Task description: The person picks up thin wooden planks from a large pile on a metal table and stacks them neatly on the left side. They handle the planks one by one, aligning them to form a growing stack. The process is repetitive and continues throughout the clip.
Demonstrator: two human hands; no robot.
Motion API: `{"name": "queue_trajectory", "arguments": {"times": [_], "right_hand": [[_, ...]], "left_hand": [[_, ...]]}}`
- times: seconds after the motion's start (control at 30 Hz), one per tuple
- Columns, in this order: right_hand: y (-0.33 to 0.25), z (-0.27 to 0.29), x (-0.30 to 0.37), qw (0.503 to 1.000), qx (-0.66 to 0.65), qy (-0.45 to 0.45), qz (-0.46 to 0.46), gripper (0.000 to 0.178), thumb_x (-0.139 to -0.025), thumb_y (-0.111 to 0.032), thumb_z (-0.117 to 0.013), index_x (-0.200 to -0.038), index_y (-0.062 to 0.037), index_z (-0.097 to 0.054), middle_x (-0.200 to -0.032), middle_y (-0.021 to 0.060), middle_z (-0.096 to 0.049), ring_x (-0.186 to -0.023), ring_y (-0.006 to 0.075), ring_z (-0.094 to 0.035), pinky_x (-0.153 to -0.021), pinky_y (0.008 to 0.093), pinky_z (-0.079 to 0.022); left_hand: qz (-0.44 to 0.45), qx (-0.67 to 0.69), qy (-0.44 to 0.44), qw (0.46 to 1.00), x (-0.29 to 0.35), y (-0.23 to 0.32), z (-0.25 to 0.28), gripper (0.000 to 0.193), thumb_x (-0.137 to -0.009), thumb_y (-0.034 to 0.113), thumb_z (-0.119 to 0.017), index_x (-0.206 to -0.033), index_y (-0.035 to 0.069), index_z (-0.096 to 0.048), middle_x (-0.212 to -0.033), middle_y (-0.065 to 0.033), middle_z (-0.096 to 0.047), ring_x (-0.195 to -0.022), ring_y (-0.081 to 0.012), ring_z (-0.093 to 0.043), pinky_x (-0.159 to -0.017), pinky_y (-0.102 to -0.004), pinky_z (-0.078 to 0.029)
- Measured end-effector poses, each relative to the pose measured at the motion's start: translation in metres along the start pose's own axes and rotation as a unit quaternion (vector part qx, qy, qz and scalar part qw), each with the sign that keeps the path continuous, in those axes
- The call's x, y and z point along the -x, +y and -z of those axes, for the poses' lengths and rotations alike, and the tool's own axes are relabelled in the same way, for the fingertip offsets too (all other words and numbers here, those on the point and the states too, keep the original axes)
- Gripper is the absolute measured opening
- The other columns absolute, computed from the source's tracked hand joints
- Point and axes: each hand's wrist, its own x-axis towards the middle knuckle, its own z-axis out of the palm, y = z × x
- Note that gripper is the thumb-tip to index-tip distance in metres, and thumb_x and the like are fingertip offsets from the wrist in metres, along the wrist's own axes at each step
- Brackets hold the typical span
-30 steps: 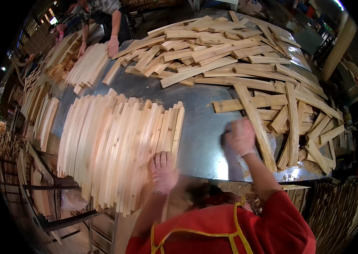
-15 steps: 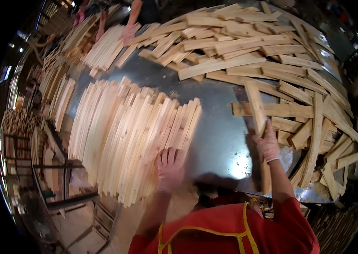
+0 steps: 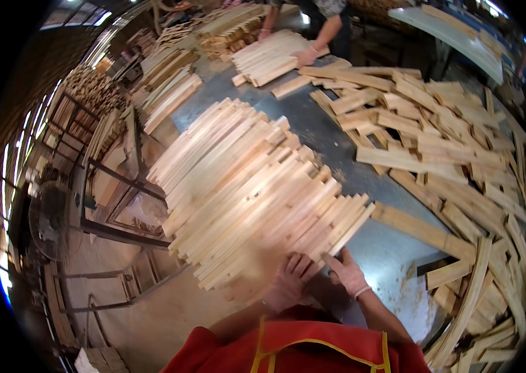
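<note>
A wide row of pale wooden slats (image 3: 244,193) lies side by side, hanging over the left edge of the metal table (image 3: 393,248). My left hand (image 3: 289,281), in a light pinkish glove, rests with its fingers stretched out at the row's near ends. Beside it, my right hand (image 3: 348,273), also gloved, pinches the near end of the outermost wooden slat (image 3: 353,230) on the row's right side. That slat lies along its neighbours. Part of the grip is hidden behind the fingers.
Rough boards (image 3: 437,143) lie in a jumbled heap along the table's right side. At the far end a co-worker's gloved hand (image 3: 305,57) touches another row of slats (image 3: 272,56). A dark metal frame (image 3: 126,230) and a fan (image 3: 51,221) stand left.
My right hand has come left from the board heap with a wooden slat, now lying at the row's right side. My left hand stays by the row, and the whole view has turned leftward.
</note>
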Motion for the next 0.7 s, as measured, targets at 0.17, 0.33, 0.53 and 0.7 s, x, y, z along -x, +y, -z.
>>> {"name": "queue_trajectory", "arguments": {"times": [0.17, 0.33, 0.53, 0.7], "right_hand": [[0.022, -0.036, -0.031, 0.976, 0.002, 0.185, 0.115, 0.081, -0.095, -0.047, -0.079, -0.153, -0.0001, -0.046, -0.115, 0.0139, -0.069, -0.096, 0.0156, -0.067, -0.091, 0.0331, -0.053], [0.007, -0.026, -0.042, 0.994, 0.080, 0.060, 0.047, 0.035, -0.099, -0.033, -0.077, -0.118, -0.0043, -0.072, -0.097, 0.0075, -0.069, -0.080, 0.0167, -0.067, -0.071, 0.0353, -0.061], [-0.077, -0.089, -0.122, 0.884, 0.412, 0.027, 0.220, 0.025, -0.100, -0.018, -0.067, -0.122, -0.0089, -0.074, -0.101, 0.0066, -0.072, -0.085, 0.0202, -0.072, -0.071, 0.0354, -0.062], [-0.205, -0.147, -0.201, 0.958, 0.272, 0.080, 0.046, 0.058, -0.099, -0.052, -0.060, -0.129, -0.0053, -0.075, -0.116, 0.0204, -0.076, -0.109, 0.0320, -0.073, -0.096, 0.0388, -0.056]], "left_hand": [[0.081, 0.294, 0.022, 0.952, 0.037, -0.009, -0.093, 0.050, -0.090, 0.027, -0.063, -0.139, 0.021, -0.063, -0.142, -0.0075, -0.054, -0.130, -0.0299, -0.054, -0.115, -0.0561, -0.044], [-0.093, 0.111, 0.029, 0.989, -0.007, -0.050, -0.005, 0.053, -0.096, 0.024, -0.059, -0.149, 0.019, -0.052, -0.143, -0.0073, -0.054, -0.132, -0.0303, -0.057, -0.114, -0.0590, -0.048], [0.013, 0.341, -0.021, 0.940, 0.000, -0.162, -0.007, 0.061, -0.089, 0.026, -0.062, -0.150, 0.023, -0.059, -0.150, -0.0099, -0.056, -0.151, -0.0377, -0.044, -0.126, -0.0661, -0.030], [-0.053, 0.080, -0.135, 0.986, -0.058, -0.290, 0.072, 0.067, -0.090, 0.029, -0.063, -0.156, 0.024, -0.055, -0.161, -0.0101, -0.050, -0.154, -0.0388, -0.038, -0.129, -0.0639, -0.024]]}}
